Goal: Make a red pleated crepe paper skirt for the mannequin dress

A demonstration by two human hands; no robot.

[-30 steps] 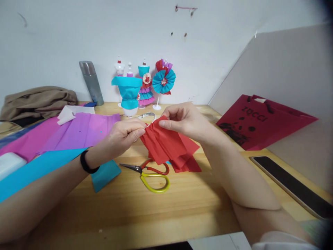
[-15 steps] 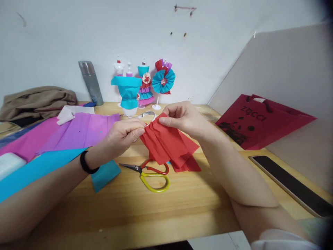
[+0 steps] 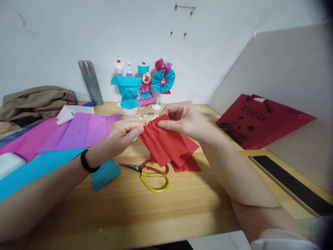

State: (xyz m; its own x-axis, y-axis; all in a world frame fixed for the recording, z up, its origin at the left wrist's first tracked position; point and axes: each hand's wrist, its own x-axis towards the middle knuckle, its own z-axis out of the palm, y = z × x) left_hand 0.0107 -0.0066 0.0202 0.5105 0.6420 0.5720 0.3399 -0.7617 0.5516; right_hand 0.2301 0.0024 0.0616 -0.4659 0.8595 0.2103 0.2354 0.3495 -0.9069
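A piece of red crepe paper [image 3: 169, 140] hangs between both hands, gathered in small pleats along its upper edge. My left hand [image 3: 127, 133] pinches the pleated corner at its left end. My right hand [image 3: 179, 119] grips the top edge, thumb in front and fingers curled behind. Just below the red paper, scissors with one red and one yellow handle [image 3: 155, 189] lie on the wooden table [image 3: 130, 215]. A small teal paper piece [image 3: 105, 175] rests near my left wrist.
Small dress stands, one with a teal dress [image 3: 128, 92], are at the back near a grey bottle [image 3: 91, 83]. Purple paper [image 3: 78, 133] and a brown cloth [image 3: 39, 100] lie left. A red bag [image 3: 260, 121] and a phone [image 3: 288, 184] are right.
My right thumb has shifted slightly left along the top edge, and the red paper's upper folds have changed a little. Both hands keep their hold.
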